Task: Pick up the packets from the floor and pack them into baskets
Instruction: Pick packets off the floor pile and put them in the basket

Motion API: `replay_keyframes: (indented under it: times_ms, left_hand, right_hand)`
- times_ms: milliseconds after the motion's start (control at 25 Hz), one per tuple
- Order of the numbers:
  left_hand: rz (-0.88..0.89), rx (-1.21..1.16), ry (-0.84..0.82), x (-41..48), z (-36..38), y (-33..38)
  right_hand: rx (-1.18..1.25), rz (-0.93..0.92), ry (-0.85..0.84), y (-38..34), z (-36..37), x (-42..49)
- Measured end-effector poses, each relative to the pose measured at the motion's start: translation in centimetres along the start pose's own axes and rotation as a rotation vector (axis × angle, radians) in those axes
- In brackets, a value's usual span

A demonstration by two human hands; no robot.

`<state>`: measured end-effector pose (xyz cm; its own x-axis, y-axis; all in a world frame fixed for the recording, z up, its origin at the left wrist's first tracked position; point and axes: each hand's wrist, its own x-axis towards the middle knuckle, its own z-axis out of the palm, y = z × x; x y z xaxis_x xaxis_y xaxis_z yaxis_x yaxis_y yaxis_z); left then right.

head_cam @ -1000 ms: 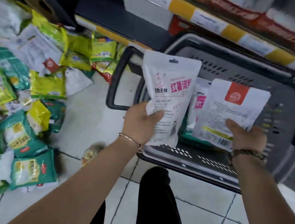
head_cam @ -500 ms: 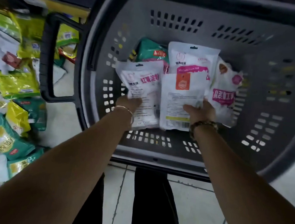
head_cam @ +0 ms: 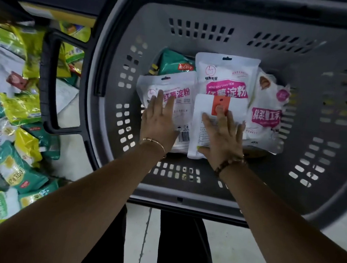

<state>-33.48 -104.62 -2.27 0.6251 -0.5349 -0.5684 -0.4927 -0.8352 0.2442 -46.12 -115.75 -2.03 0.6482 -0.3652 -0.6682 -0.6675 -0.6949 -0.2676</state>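
My left hand [head_cam: 159,121] presses flat on the pink-lettered packet [head_cam: 183,95], my right hand [head_cam: 222,135] flat on the orange-label packet [head_cam: 237,108] beside it.

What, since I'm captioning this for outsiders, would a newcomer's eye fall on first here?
The big grey basket fills the upper middle of the view, with both hands flat inside it: the left hand on a white packet with pink lettering, the right hand on a white packet with an orange label. At the left edge, a heap of green and yellow packets covers the floor.
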Motion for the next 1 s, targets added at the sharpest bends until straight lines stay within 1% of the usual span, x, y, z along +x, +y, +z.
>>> replay_keyframes:
  times_ms: [80, 160, 240, 320, 400, 520, 680, 880, 1000]
  left_hand:
    - [0.078, 0.169, -0.097, 1.6, 1.1, -0.4]
    - [0.111, 0.307, -0.150, 2.8, 2.5, -0.9]
    - [0.091, 0.391, -0.145, 3.2, 4.0, -1.0]
    - [0.066, 0.406, -0.098, 3.3, 5.1, -1.2]
    - [0.065, 0.380, -0.094, 3.3, 5.3, -1.6]
    - [0.101, 0.341, -0.184, 3.5, 3.5, -1.8]
    - [0.121, 0.332, -0.254, 2.0, -0.8, -1.0]
    - [0.083, 0.105, -0.168, -3.1, -7.4, 0.2]
    - [0.085, -0.058, -0.058, -5.4, -10.9, -0.4]
  right_hand:
    - [-0.039, 0.020, -0.057, 0.2, 0.8, 1.4]
    - [-0.074, 0.060, -0.082, 0.1, 1.7, 2.3]
    - [-0.129, 0.072, -0.084, -0.6, 2.9, 2.8]
    - [-0.160, 0.078, -0.046, -1.1, 4.2, 2.8]
    - [-0.191, 0.086, -0.052, -1.4, 4.6, 2.9]
    - [-0.196, 0.093, -0.094, -1.5, 3.8, 2.8]
    - [-0.111, 0.095, -0.071, -2.2, 1.2, 1.6]
    - [-0.007, 0.113, -0.062, -4.5, -4.1, -2.0]
    - [0.062, 0.091, 0.001, -7.6, -7.0, -3.6]
